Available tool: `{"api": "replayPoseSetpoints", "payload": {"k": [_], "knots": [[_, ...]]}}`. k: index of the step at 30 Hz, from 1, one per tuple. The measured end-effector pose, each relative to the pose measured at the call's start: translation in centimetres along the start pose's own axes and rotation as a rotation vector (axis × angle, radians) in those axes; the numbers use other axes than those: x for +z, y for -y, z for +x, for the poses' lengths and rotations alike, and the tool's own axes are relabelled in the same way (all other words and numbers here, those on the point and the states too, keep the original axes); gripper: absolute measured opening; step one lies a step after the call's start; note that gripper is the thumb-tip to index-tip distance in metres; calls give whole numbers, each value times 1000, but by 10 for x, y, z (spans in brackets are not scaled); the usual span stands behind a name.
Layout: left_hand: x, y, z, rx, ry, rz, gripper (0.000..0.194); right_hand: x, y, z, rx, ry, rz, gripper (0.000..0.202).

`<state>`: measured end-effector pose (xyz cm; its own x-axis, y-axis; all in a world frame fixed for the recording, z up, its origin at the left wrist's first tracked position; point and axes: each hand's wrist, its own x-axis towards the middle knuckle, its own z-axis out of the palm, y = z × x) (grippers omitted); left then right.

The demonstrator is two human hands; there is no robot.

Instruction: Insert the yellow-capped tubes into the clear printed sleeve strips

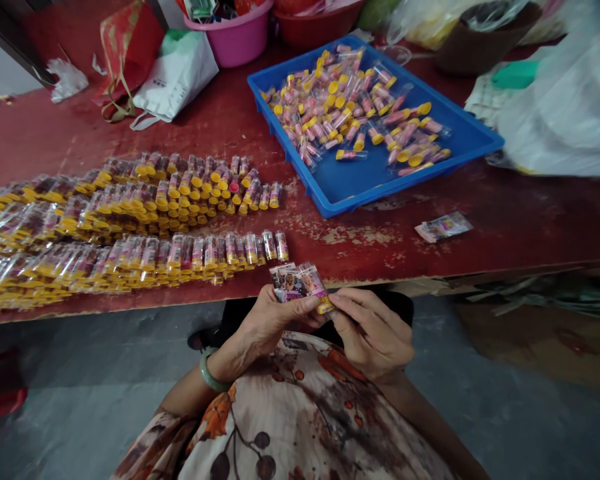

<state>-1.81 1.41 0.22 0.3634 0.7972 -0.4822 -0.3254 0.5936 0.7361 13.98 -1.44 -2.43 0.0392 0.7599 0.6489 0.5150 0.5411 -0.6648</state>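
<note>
The red tabletop (240,140) has a painted-looking surface, partly glossy and rough where worn patches show, while the blue tray (340,190) is smooth plastic with a soft sheen. The small tubes (200,250) look like glossy clear plastic with opaque yellow plastic ends, and the pink basin (235,37) is smooth plastic; the patterned garment (275,407) is soft, matt cloth.

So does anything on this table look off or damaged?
One tube end in the farther stack is pinkish-red, while those around it are yellow. Also, the red tabletop looks damaged: its paint is worn in patches near the blue tray.
</note>
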Motion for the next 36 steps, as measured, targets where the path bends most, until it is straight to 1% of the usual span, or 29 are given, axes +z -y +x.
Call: {"api": "replayPoseSetpoints", "payload": {"k": [4, 7, 14, 18, 20, 22, 24, 26, 28, 29, 32, 34, 36], "knots": [[0, 0, 0, -4, -13, -11, 22, 1, -3, -5, -92, -34, -137, 40], [0, 1, 0, -10, -30, -17, 23, 2, -4, -8, -152, -44, -191, 41], [-1, 3, 2, -14, -44, -20, 27, 5, 3, -4, -150, -111, -220, 25], [-2, 3, 2, -2, -48, -25, 26, 4, 4, -3, -168, -95, -181, 29], [-2, 3, 2, -1, -42, -23, 26, 4, 5, -3, -143, -87, -146, 30], [-2, 2, 2, -1, -41, -13, 26, 3, 8, -3, -73, -92, -77, 29], [-3, 2, 2, 3, -40, -6, 28, 1, 10, -1, 52, -91, 18, 24], [-4, 2, 2, 12, -38, -1, 28, -1, 10, 3, 223, -80, 112, 16], [-3, 2, 2, 19, -39, 6, 27, -2, 9, 9, 416, -43, 199, 9], [-3, 3, 2, 20, -40, 17, 27, -2, 7, 11, 506, -15, 248, 10], [-4, 6, 4, 20, -33, 77, 32, 3, 2, 17, 701, 121, 368, 29], [-6, 8, 5, 19, -34, 123, 34, 9, 0, 20, 768, 190, 389, 36], [-10, 10, 7, 28, -41, 156, 35, 17, -3, 23, 810, 205, 410, 35]]}}
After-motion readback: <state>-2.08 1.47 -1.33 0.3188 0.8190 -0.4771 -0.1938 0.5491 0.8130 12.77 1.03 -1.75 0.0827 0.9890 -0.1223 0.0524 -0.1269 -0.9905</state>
